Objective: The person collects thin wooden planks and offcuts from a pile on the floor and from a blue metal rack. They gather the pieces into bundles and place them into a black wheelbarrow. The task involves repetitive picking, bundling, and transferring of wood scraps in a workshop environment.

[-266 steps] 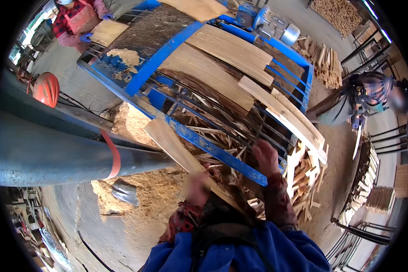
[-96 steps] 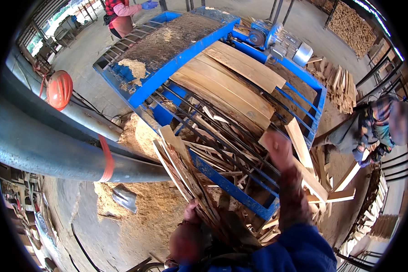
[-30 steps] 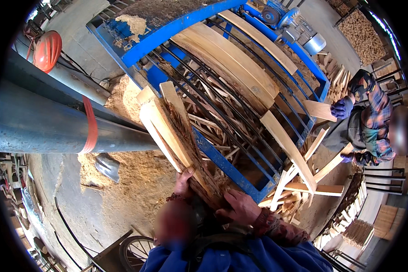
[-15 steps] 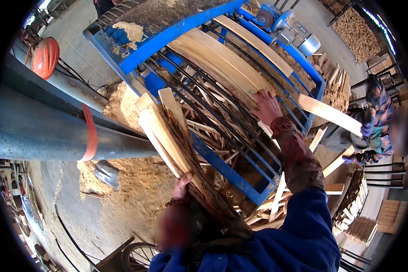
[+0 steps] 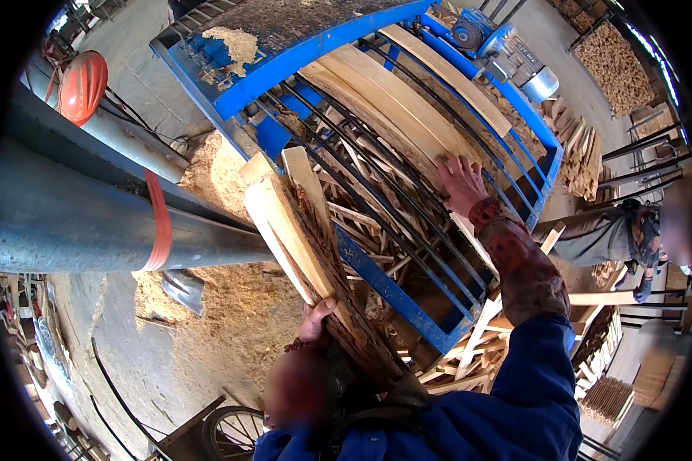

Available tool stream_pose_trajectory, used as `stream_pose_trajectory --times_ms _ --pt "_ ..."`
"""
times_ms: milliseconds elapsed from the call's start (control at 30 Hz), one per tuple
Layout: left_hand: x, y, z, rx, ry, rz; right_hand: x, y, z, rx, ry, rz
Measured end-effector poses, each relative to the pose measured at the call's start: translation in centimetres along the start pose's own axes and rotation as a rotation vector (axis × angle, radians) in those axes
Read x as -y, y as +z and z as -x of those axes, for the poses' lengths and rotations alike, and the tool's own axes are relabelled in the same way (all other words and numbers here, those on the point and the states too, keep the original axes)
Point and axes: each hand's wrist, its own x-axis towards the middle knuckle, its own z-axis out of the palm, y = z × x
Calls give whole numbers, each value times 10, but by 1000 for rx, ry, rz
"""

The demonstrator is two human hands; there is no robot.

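Observation:
My left hand (image 5: pixel 315 321) is closed round a bundle of bark-edged boards (image 5: pixel 288 230), which lean up from my lap toward the blue machine frame (image 5: pixel 392 290). Its thumb lies over the pale face of the wood. With fingers spread, my right hand (image 5: pixel 463 186) rests on the near end of wide pale boards (image 5: pixel 396 96) lying across the dark rollers (image 5: pixel 377 201). A narrower board (image 5: pixel 450 81) lies beyond them, along the far side of the rollers. The lower ends of the boards on my left are partly hidden in shadow.
Left of the frame runs a large grey metal beam (image 5: pixel 115 223) with an orange strap, a red-orange helmet (image 5: pixel 83 86) above it. Offcuts fill the space under the rollers. A motor (image 5: pixel 507 54) sits at the far right. A co-worker (image 5: pixel 615 230) stands right, near a board (image 5: pixel 603 298).
My right hand has spread its fingers on the board end; my left keeps its grip. The co-worker's raised board is gone from beside the machine. The whole view has shifted slightly.

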Motion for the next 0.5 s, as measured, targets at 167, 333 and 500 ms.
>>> stream_pose_trajectory --times_ms 167,333,500 --pt "0 -3 -4 7 -14 -44 1 19 4 -5 63 34" --pt "9 -17 -7 -14 -19 -68 8 14 3 32 173 -76" --pt "0 -6 -1 -29 -66 -85 -9 -10 0 -150 170 -323"
